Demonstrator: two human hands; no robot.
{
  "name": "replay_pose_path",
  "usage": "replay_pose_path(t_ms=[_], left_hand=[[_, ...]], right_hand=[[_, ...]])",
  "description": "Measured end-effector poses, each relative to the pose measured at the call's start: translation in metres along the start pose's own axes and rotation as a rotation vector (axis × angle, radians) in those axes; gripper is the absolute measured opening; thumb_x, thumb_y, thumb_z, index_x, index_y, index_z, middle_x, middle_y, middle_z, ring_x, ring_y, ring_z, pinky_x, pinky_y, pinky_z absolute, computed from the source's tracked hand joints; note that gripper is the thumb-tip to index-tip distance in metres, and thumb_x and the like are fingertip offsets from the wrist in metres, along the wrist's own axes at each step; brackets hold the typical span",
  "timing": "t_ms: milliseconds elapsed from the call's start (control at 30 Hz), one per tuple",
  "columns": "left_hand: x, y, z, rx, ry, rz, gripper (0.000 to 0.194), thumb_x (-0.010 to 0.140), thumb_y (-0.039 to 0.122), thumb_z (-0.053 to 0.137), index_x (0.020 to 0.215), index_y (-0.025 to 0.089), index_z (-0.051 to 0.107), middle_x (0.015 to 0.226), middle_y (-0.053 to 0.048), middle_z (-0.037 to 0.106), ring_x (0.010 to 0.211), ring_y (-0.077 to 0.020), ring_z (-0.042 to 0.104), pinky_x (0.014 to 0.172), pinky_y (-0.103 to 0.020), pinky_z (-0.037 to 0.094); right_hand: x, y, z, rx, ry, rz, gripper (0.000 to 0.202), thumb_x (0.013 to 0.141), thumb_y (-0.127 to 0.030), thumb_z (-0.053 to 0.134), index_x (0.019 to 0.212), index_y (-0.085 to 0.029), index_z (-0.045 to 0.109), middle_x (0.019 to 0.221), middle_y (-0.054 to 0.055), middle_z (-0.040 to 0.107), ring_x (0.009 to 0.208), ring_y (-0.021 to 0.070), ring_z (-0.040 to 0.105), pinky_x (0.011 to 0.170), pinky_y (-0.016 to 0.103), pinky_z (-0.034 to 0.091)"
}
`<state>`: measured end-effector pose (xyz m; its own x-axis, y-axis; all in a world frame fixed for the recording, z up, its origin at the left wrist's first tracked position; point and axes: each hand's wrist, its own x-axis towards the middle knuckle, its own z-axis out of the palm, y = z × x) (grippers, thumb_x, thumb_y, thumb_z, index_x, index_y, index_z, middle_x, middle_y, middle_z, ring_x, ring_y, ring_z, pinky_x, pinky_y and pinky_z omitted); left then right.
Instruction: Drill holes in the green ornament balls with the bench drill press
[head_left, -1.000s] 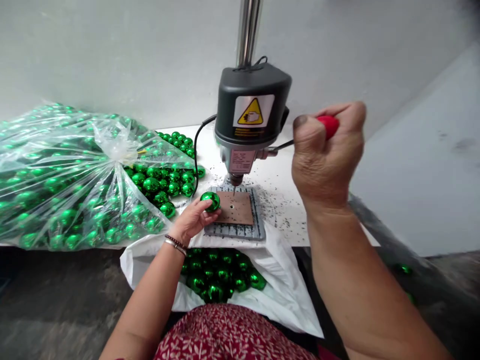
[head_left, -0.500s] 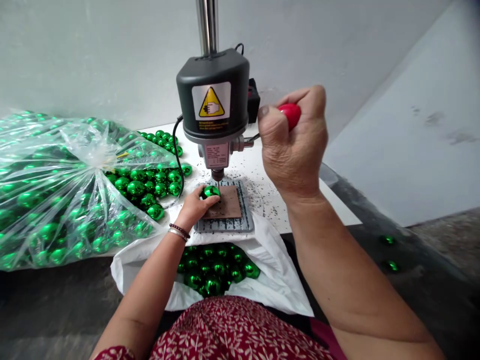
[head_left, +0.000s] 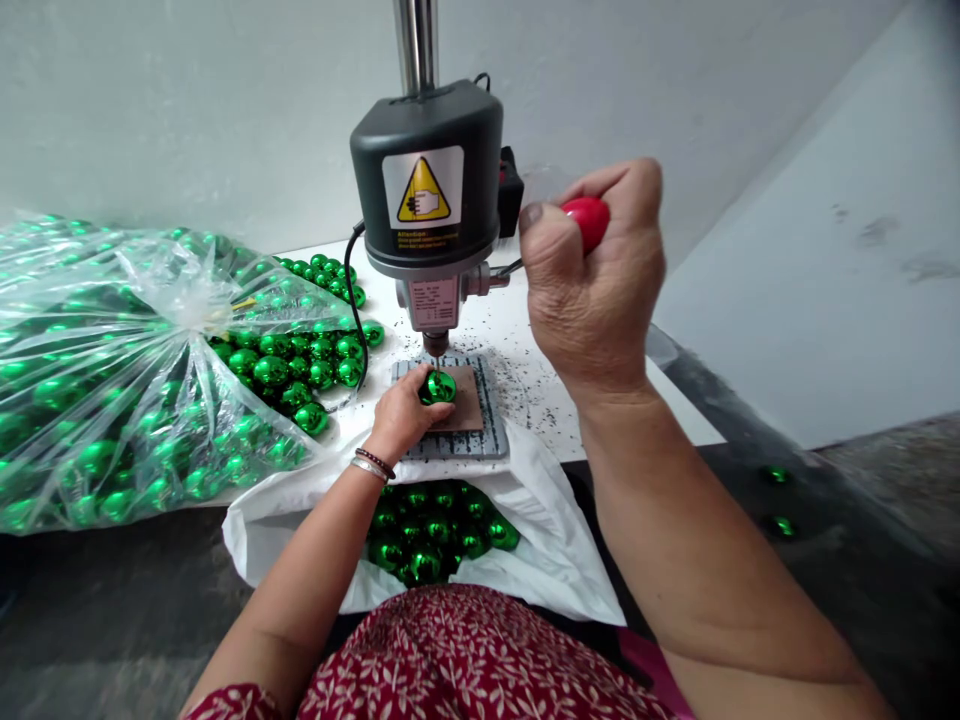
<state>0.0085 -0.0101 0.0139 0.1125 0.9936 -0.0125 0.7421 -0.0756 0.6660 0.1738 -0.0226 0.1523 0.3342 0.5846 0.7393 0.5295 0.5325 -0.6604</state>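
A drill press point(head_left: 427, 180) with a warning label stands in the middle of the head view. My left hand point(head_left: 405, 408) grips a shiny green ball point(head_left: 439, 386) between thumb and fingers, on a brown board point(head_left: 466, 405) over the grey slotted base point(head_left: 491, 440). The ball sits right below the drill bit point(head_left: 437, 364); whether the tip touches it, I cannot tell. My right hand point(head_left: 596, 280) is wrapped around the red knob point(head_left: 589, 222) of the press's lever, to the right of the motor housing.
A clear plastic bag point(head_left: 196, 310) full of green balls lies at left, with loose balls point(head_left: 300, 365) beside it. In front, a white sack point(head_left: 555, 540) holds more balls. Dark shavings point(head_left: 525, 390) litter the white table point(head_left: 547, 440). Two balls point(head_left: 781, 526) lie on the floor at right.
My left hand has moved right with the green ball, bringing it from beside the bit to under it. My right hand stays on the red knob, almost in the same place.
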Motion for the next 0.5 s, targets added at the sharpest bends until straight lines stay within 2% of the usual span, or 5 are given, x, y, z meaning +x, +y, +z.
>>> replay_pose_path(t_ms=[100,167,333,500], left_hand=[[-0.001,-0.002,0.002,-0.023,0.000,0.013,0.069,0.070,0.033,0.079,0.135,0.023,0.058,0.133,-0.010,0.063,0.120,-0.0285,0.058,0.104,-0.039,0.044],[0.000,-0.003,0.001,-0.082,-0.036,0.008,0.068,0.071,0.036,0.078,0.135,0.024,0.059,0.129,-0.009,0.065,0.115,-0.0270,0.061,0.102,-0.038,0.045],[0.006,-0.007,-0.006,-0.228,-0.084,-0.042,0.064,0.075,0.042,0.072,0.133,0.021,0.060,0.105,-0.004,0.071,0.092,-0.0211,0.063,0.089,-0.033,0.049],[0.018,-0.020,-0.010,-0.339,-0.137,-0.063,0.054,0.073,0.053,0.068,0.115,0.019,0.070,0.083,0.000,0.068,0.068,-0.0143,0.057,0.068,-0.027,0.046]], right_hand=[[-0.001,0.001,0.000,0.005,-0.003,0.006,0.020,0.091,-0.033,0.051,0.084,-0.020,0.037,0.078,-0.007,0.041,0.069,0.0007,0.048,0.081,0.022,0.048],[-0.001,0.002,0.000,0.004,-0.006,0.000,0.021,0.091,-0.034,0.051,0.085,-0.020,0.037,0.079,-0.007,0.040,0.071,0.0007,0.049,0.082,0.022,0.047],[0.000,0.001,-0.001,0.003,-0.023,-0.010,0.020,0.091,-0.031,0.051,0.085,-0.020,0.035,0.079,-0.006,0.039,0.071,0.0015,0.045,0.078,0.019,0.044],[0.002,-0.003,-0.001,0.002,-0.025,-0.014,0.021,0.089,-0.024,0.051,0.081,-0.022,0.031,0.078,-0.005,0.038,0.071,0.0032,0.041,0.076,0.018,0.041]])
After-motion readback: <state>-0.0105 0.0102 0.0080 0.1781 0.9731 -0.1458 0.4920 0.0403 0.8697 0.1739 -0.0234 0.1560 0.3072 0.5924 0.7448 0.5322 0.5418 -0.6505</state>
